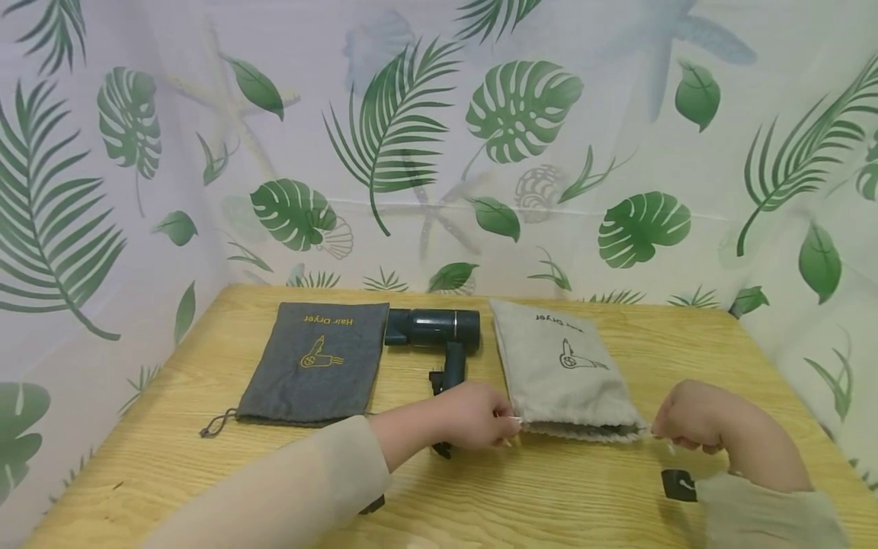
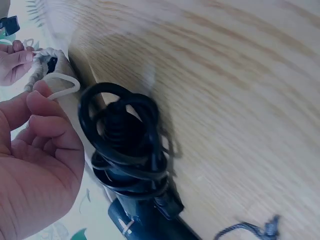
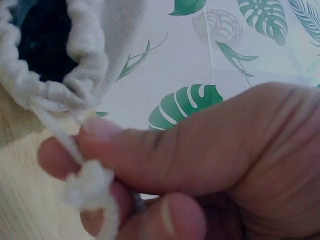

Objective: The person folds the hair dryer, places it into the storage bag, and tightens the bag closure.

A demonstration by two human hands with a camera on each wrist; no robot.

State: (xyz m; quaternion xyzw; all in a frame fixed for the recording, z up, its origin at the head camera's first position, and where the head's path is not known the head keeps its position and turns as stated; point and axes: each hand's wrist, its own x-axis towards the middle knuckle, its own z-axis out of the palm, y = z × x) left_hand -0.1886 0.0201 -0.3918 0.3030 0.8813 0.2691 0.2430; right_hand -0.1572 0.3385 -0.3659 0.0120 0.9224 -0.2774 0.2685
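Note:
A light beige drawstring bag (image 1: 562, 381) printed with a hair dryer lies on the table, its gathered mouth toward me. My left hand (image 1: 476, 415) pinches the white cord loop (image 2: 70, 90) at the mouth's left end. At the other end, my right hand (image 1: 696, 418) holds the knotted white cord (image 3: 59, 134) between thumb and fingers. Through the partly open mouth something dark (image 3: 45, 37) shows inside the bag. Just left of the bag lies a dark hair dryer (image 1: 432, 328), its black cable (image 2: 125, 160) coiled in loops; my left hand overlaps its lower end in the head view.
A dark grey drawstring bag (image 1: 322, 374) with yellow "Hair Dryer" print lies flat at the left, its cord end (image 1: 218, 423) sticking out. Beside the right sleeve is a small black block (image 1: 679, 485). A leaf-patterned cloth (image 1: 425, 152) hangs behind the wooden table (image 1: 171, 457).

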